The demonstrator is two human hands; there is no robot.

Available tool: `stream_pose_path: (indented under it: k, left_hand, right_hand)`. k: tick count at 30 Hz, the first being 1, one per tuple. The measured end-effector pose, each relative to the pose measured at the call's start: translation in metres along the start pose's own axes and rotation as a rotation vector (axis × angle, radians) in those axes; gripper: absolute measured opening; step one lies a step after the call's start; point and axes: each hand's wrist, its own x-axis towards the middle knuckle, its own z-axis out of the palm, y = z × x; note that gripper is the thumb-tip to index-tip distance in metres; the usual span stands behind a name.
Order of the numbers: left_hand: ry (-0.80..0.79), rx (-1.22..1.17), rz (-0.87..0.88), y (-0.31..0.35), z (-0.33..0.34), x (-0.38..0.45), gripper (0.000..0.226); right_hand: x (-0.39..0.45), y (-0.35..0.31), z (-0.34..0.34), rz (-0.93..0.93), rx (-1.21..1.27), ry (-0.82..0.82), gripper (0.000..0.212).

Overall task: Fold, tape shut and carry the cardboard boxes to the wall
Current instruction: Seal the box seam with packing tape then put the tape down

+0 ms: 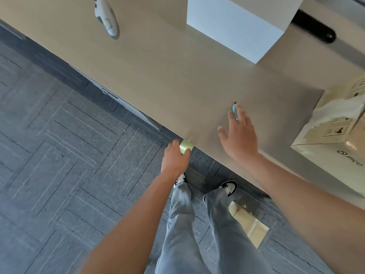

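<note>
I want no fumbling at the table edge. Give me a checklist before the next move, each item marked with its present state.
1. Left hand grips the tape at the table edge: ok.
2. Right hand on the blue cutter: not ok, fingers spread over it, no grip yet.
3. Cutter blade covered: cannot tell.
4. Box on the table within reach at the right: ok.
5. Box sealed: not ok, torn tape on top.
6. Floor by the feet free: not ok, cardboard lies there.

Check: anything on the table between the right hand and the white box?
Head view: only bare table between the right hand, over a small blue tool, and the white box.
</note>
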Motion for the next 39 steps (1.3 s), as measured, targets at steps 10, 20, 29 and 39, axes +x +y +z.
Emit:
stream_pose_path:
  k: [10,20,29,39]
  left_hand:
    - [-0.037,-0.141,0.021,0.000,-0.006,0.001,0.033]
    - [-0.280,-0.547,-0.027,-0.003,-0.023,-0.010,0.033]
    - [-0.362,-0.649,-0.041,-0.005,-0.040,-0.021,0.026]
    - [-0.372,-0.560,-0.089,0.012,-0.054,-0.020,0.029]
  right_hand:
    - [0.005,-0.001,0.008,0.053,0.006,0.089,0.046]
    - [0.001,-0.002,0.004,0.081,0.022,0.078,0.050]
    - [-0.024,-0.001,0.007,0.028,0.024,0.070,0.045]
    - [-0.036,0.005,0.002,-0.026,-0.023,0.043,0.028]
